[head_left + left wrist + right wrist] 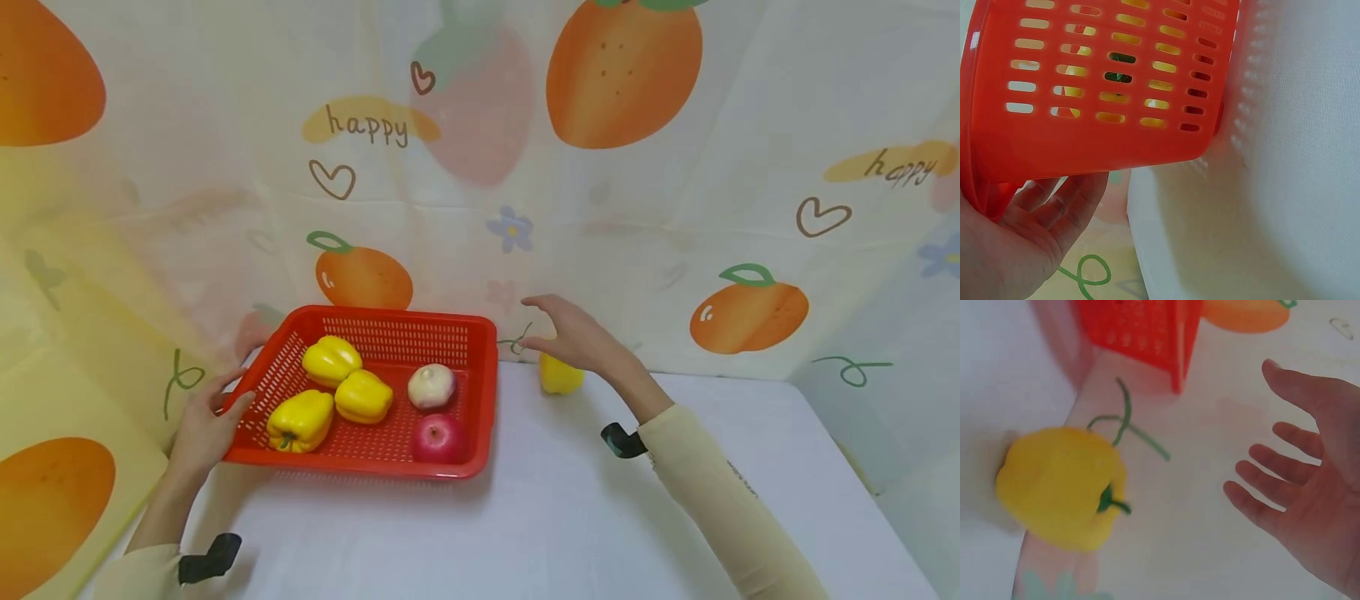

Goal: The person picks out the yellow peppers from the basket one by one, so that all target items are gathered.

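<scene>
Cream sleeves (727, 500) in the foreground; the two hands are set well apart, the left hand (207, 427) clamped on the rim of a red basket (356, 467), the right hand (573, 333) spread and holding nothing.
The lone yellow pepper (561, 381) lies on the surface (540, 533), below the right hand and ungripped. Between the hands, inside the basket, three yellow peppers (363, 397) sit nearer the left hand, a white bulb (431, 386) and a pinkish-red fruit (438, 439) nearer the right. The step in hand appears to be a reach for the lone pepper; it is best made with thumb and fingers lowered either side of its body, then closed gently, since smooth skin may slip, while the left hand steadies the rim.
</scene>
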Motion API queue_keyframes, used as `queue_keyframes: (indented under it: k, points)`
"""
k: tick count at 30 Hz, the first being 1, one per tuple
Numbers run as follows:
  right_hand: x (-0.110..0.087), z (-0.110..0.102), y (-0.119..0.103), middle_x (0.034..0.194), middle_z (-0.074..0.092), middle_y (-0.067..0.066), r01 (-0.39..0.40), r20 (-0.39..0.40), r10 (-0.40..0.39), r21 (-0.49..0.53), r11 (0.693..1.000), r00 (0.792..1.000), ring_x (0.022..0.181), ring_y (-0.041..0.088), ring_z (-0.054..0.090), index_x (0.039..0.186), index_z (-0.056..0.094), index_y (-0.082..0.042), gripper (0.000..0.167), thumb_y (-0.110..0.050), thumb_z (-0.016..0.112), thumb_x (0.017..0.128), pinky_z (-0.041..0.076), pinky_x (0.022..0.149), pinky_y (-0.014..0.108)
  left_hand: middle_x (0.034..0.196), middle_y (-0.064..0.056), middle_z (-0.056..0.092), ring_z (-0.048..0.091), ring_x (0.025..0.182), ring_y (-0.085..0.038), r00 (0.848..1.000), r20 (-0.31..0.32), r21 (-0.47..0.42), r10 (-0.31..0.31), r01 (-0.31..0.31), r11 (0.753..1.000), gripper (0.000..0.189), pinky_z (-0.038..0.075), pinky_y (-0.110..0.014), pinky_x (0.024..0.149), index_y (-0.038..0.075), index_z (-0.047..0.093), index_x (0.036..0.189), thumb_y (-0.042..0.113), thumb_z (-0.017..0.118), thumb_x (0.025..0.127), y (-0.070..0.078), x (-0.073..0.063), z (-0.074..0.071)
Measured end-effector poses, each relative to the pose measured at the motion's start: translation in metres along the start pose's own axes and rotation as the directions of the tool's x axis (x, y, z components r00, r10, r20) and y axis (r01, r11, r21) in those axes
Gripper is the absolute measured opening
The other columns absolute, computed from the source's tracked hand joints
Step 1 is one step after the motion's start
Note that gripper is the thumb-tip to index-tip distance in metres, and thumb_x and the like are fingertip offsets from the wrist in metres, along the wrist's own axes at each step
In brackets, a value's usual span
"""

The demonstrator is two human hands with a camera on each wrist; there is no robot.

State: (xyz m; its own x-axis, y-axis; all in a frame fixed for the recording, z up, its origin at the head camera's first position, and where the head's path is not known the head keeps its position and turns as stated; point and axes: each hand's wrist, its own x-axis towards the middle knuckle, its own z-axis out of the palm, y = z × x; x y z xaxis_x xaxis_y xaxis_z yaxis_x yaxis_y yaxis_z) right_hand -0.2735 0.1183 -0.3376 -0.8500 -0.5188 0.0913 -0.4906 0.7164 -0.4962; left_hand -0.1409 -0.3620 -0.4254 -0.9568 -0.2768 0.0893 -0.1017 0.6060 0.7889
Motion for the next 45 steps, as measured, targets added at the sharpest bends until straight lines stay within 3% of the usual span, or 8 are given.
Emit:
queue_keyframes:
  k: [9, 14, 22, 27, 33, 40, 45]
  points:
    - [0.024, 0.019, -0.040, 0.147, 0.046, 0.011, 0.020, 0.012, -0.020, 0.023, 1.000, 1.000, 0.130, 0.032, 0.047, 0.144, 0.045, -0.006, 0.068, -0.025, 0.076, 0.086, 0.045, 0.101, 0.045, 0.126, -0.039, 0.050, 0.058, 0.100, -0.045, 1.000, -0.009, -0.007, 0.009, -0.009, 1.000, 0.056, 0.058, -0.036, 0.065, 0.001, 0.034, 0.150, 0.028, 0.048, 0.103, 0.003, -0.002, 0.000]
    - [0.035, 0.032, -0.058, 0.145, 0.048, 0.011, 0.039, 0.023, -0.039, 0.007, 0.999, 0.999, 0.129, 0.029, 0.047, 0.144, 0.047, -0.007, 0.069, -0.025, 0.078, 0.084, 0.046, 0.101, 0.044, 0.127, -0.039, 0.050, 0.058, 0.101, -0.045, 1.000, -0.009, -0.013, -0.006, 0.006, 1.000, 0.056, 0.058, -0.035, 0.065, 0.002, 0.034, 0.151, 0.029, 0.048, 0.103, 0.002, -0.001, 0.000]
    - [0.050, 0.049, -0.085, 0.142, 0.052, 0.008, 0.065, 0.050, -0.066, 0.016, 0.998, 0.997, 0.127, 0.024, 0.049, 0.144, 0.047, -0.009, 0.070, -0.032, 0.077, 0.085, 0.044, 0.103, 0.039, 0.125, -0.039, 0.053, 0.061, 0.094, -0.036, 1.000, -0.011, -0.014, 0.003, -0.003, 1.000, 0.057, 0.053, -0.024, 0.062, 0.002, 0.035, 0.150, 0.029, 0.050, 0.103, 0.003, 0.001, 0.000]
    - [0.059, 0.064, -0.104, 0.143, 0.051, 0.005, 0.100, 0.118, -0.103, 0.035, 0.994, 0.988, 0.129, 0.021, 0.047, 0.146, 0.044, -0.011, 0.076, -0.039, 0.078, 0.083, 0.043, 0.104, 0.037, 0.125, -0.039, 0.052, 0.060, 0.096, -0.036, 1.000, -0.010, -0.017, 0.003, -0.003, 1.000, 0.057, 0.056, -0.028, 0.065, 0.002, 0.034, 0.150, 0.029, 0.050, 0.103, 0.002, 0.000, 0.000]
    - [0.071, 0.088, -0.125, 0.148, 0.047, 0.002, 0.110, 0.159, -0.107, -0.012, 0.994, 0.981, 0.134, 0.018, 0.043, 0.148, 0.042, -0.012, 0.079, -0.042, 0.077, 0.084, 0.037, 0.109, 0.034, 0.123, -0.039, 0.054, 0.062, 0.089, -0.028, 1.000, -0.022, -0.033, 0.012, -0.013, 0.999, 0.056, 0.055, -0.027, 0.064, 0.001, 0.036, 0.149, 0.028, 0.051, 0.103, 0.001, -0.001, 0.000]
    - [0.086, 0.118, -0.146, 0.150, 0.044, 0.003, 0.103, 0.233, -0.049, -0.227, 0.968, 0.971, 0.135, 0.019, 0.044, 0.150, 0.040, -0.015, 0.082, -0.047, 0.075, 0.083, 0.040, 0.106, 0.035, 0.124, -0.038, 0.054, 0.062, 0.083, -0.017, 1.000, -0.014, -0.045, 0.000, -0.001, 0.999, 0.057, 0.055, -0.026, 0.062, 0.002, 0.035, 0.150, 0.029, 0.051, 0.103, 0.000, -0.001, -0.001]
    - [0.094, 0.131, -0.158, 0.146, 0.048, 0.000, 0.109, 0.257, -0.043, -0.248, 0.963, 0.965, 0.131, 0.015, 0.047, 0.149, 0.041, -0.014, 0.081, -0.046, 0.075, 0.083, 0.041, 0.105, 0.031, 0.124, -0.038, 0.053, 0.063, 0.084, -0.017, 1.000, -0.004, -0.061, -0.005, 0.005, 0.998, 0.056, 0.056, -0.028, 0.063, 0.003, 0.034, 0.151, 0.028, 0.051, 0.103, 0.000, 0.000, -0.001]
